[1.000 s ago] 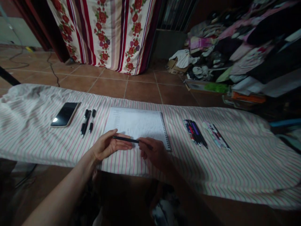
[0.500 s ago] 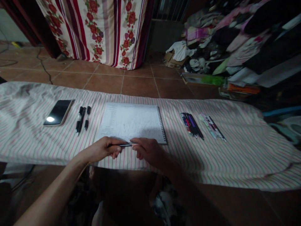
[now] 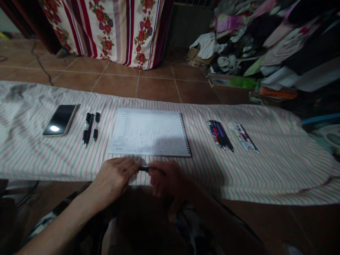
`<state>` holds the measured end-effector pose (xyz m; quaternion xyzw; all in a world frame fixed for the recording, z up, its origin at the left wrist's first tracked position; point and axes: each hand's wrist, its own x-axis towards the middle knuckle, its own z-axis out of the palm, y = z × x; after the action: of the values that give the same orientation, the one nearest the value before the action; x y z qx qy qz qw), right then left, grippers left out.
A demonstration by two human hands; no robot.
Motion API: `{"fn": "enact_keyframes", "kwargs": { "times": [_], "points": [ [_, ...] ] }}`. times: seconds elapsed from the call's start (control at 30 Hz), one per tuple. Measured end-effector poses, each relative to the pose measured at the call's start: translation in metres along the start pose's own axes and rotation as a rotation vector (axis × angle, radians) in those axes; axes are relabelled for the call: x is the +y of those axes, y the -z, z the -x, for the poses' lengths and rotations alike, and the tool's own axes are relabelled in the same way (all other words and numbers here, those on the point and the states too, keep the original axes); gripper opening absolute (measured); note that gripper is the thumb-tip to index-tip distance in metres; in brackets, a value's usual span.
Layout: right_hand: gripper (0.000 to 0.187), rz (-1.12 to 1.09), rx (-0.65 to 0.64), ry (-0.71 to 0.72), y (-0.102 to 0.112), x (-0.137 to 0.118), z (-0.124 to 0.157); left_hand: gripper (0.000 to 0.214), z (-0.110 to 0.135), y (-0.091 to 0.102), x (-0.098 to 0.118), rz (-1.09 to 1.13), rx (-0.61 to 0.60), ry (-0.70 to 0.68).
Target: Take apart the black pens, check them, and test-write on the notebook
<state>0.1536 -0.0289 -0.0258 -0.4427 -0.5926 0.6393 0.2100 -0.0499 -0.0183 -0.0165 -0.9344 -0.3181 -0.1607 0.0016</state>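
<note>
Between my two hands a dark pen (image 3: 144, 169) lies level, just in front of the notebook. My left hand (image 3: 116, 176) is closed on its left end, fingers pressed together. Around the other end my right hand (image 3: 167, 177) is closed too, in shadow, with part of the pen showing along the fingers. The spiral notebook (image 3: 151, 132) rests on the striped cloth, its wire binding on the right. Left of it are several black pens (image 3: 89, 131). On its right lie a bunch of dark and purple pens (image 3: 220, 135) and some pale patterned pens (image 3: 243, 137).
A phone (image 3: 60, 120) lies face up at the left on the striped cloth (image 3: 265, 170). Beyond the tiled floor (image 3: 156, 85) hangs a flowered curtain (image 3: 119, 32). Clothes (image 3: 249, 39) and a cardboard box (image 3: 198, 58) are heaped at the back right.
Both hands have drawn back from the notebook's near edge toward me, still on the pen. My left hand has turned back-up. The whole view has tilted slightly downward.
</note>
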Motion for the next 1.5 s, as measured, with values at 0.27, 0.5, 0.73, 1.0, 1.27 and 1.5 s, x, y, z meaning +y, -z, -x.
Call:
{"fn": "enact_keyframes", "kwargs": {
  "times": [0.27,0.5,0.73,1.0,1.27,1.5],
  "points": [
    [0.038,-0.401,-0.106,-0.194,-0.003,0.003,0.000,0.027,0.004,0.004,0.002,-0.030,0.116,-0.104],
    [0.026,-0.250,0.029,-0.109,-0.004,-0.002,-0.004,0.028,0.007,-0.010,0.005,-0.015,0.153,0.014],
    [0.011,0.407,0.424,0.334,-0.006,-0.008,-0.005,0.028,0.005,-0.020,0.010,0.263,0.143,0.326],
    [0.022,0.765,0.183,0.374,0.005,-0.007,-0.001,0.027,0.004,-0.017,0.002,0.380,0.083,0.312],
    [0.039,0.018,0.075,-0.101,-0.010,-0.014,0.010,0.025,0.007,-0.005,0.008,0.037,0.313,0.009],
    [0.044,0.002,0.121,-0.213,-0.012,-0.008,0.001,0.024,0.009,-0.020,0.013,0.180,0.213,0.100]
  ]
}}
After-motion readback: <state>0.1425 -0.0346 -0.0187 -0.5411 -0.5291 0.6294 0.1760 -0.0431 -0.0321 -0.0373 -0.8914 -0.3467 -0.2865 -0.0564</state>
